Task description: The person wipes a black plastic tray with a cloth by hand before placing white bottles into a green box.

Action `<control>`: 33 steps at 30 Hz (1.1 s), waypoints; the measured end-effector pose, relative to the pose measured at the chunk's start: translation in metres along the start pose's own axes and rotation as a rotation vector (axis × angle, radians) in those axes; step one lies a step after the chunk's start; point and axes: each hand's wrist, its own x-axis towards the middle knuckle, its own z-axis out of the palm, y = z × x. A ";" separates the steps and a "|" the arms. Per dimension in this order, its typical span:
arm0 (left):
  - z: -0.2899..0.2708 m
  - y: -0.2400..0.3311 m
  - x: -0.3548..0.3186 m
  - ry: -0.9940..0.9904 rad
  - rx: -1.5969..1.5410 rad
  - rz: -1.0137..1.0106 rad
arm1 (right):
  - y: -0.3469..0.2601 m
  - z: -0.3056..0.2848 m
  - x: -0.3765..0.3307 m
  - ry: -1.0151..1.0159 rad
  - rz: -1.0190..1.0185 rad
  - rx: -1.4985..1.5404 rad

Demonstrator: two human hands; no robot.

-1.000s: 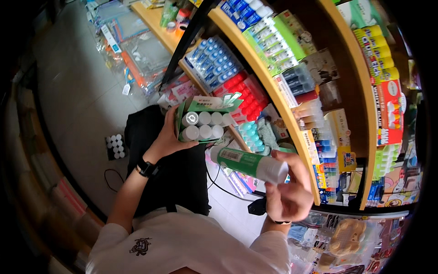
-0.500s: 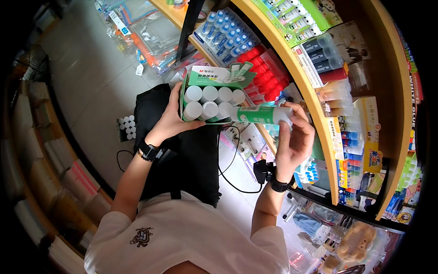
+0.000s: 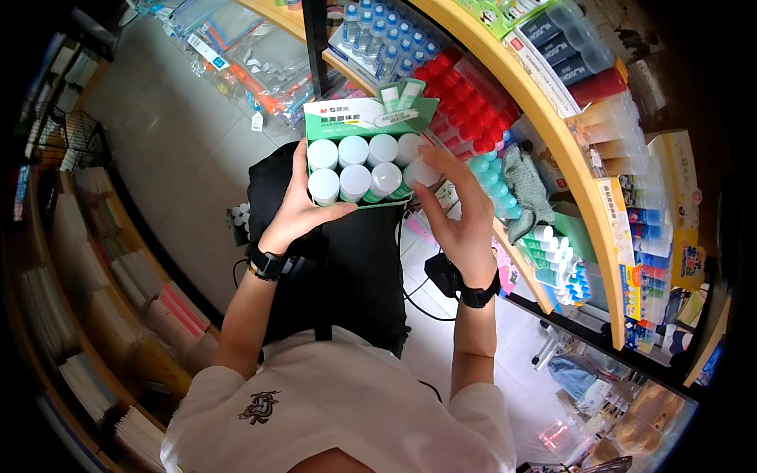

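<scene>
My left hand (image 3: 296,206) grips the left side of a green and white display box (image 3: 335,122), its thumb along the front edge. White-capped glue sticks (image 3: 353,181) stand upright in the box in two rows, and its printed flap is raised at the back. At the box's front right corner, my right hand (image 3: 464,217) has its thumb and fingers closed around the white cap of one glue stick (image 3: 419,175). That stick stands nearly upright, its green body low in the box beside the others.
On the shelf to the right are clear blue-capped bottles (image 3: 378,35), red-capped bottles (image 3: 473,94), teal-capped ones (image 3: 493,185) and a grey-green cloth (image 3: 527,189). A wooden shelf edge (image 3: 587,150) curves past my right side. Books (image 3: 118,260) fill the shelf on the left.
My right hand has moved left, bringing the glue stick from lying sideways outside the box to nearly upright in its front right corner. My left hand keeps holding the box.
</scene>
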 end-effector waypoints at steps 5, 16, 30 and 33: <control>0.002 -0.002 0.001 0.003 -0.057 -0.041 | 0.011 0.004 -0.002 0.035 -0.005 0.003; 0.003 0.005 0.001 0.007 -0.069 -0.089 | 0.020 0.011 -0.003 0.055 0.111 0.148; 0.002 0.005 0.001 0.020 -0.049 -0.132 | 0.024 0.048 -0.027 0.406 0.406 0.787; -0.003 0.000 -0.001 0.011 -0.011 -0.117 | 0.024 0.058 -0.031 0.429 0.416 0.906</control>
